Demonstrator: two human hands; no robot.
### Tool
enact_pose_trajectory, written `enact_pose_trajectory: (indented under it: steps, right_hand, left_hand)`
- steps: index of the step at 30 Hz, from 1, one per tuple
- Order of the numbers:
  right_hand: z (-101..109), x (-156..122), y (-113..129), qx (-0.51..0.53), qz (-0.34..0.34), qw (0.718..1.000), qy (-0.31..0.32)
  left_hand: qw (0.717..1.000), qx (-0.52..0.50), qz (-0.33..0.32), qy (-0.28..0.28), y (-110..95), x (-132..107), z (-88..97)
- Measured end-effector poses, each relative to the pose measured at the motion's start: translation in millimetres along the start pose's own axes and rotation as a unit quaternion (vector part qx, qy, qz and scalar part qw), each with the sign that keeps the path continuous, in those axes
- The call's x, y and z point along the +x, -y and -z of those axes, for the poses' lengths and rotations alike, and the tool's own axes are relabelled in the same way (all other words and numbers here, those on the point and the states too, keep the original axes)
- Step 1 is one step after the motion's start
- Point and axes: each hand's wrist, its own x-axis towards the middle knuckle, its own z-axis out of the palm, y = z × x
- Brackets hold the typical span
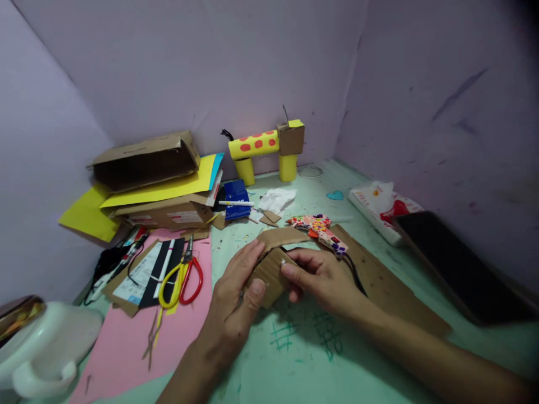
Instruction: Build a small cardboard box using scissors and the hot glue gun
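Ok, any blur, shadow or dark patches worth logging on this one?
Head view: dim light, black at the top right corner; head view: black slab and white handled container look soft and stretched near the edges; head view: soft shadow on the tabletop below the right hand.

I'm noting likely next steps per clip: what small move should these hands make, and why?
Probably a gentle squeeze on the brown corrugated cardboard piece: the right hand pinches its edge near a small white speck, while the left hand holds it, thumb on its face.
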Motion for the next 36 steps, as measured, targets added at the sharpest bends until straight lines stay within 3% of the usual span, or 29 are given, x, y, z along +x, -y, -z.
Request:
enact_pose_trajectory:
  steps: [10, 14, 19, 25, 31, 36]
  right_hand:
    - [-4.3, -2.0, 2.9, -0.026, -0.02, 0.998, -0.055]
    - [-5.3, -3.9, 1.8, -0.035, -0.02, 0.997, -0.069]
    - [-1.0, -3.4, -3.0, -0.03, -0.009, 0.999, -0.043]
    - [-1.1, -4.2, -1.1, -0.038, -0.008, 0.998, -0.046]
    - [-1.8, -3.9, -0.2, -0.068, -0.008, 0.996, -0.055]
    - [-2.4, -3.4, 0.6, -0.063, -0.005, 0.996, -0.061]
  left_hand:
    - [1.0, -0.003, 0.004, -0.028, 0.3, -1.6, -8.2]
    - [0.999, -0.016, 0.037, -0.006, -4.8, 3.3, 3.1]
    - [0.994, -0.083, 0.06, 0.028, -3.1, 20.4, 16.2]
    - [0.988, -0.14, 0.063, 0.006, 11.2, 26.7, 3.5]
    - [0.997, -0.058, 0.046, 0.023, 9.1, 24.7, -1.7]
    - [0.997, -0.046, 0.051, 0.023, 7.0, 23.6, -3.5]
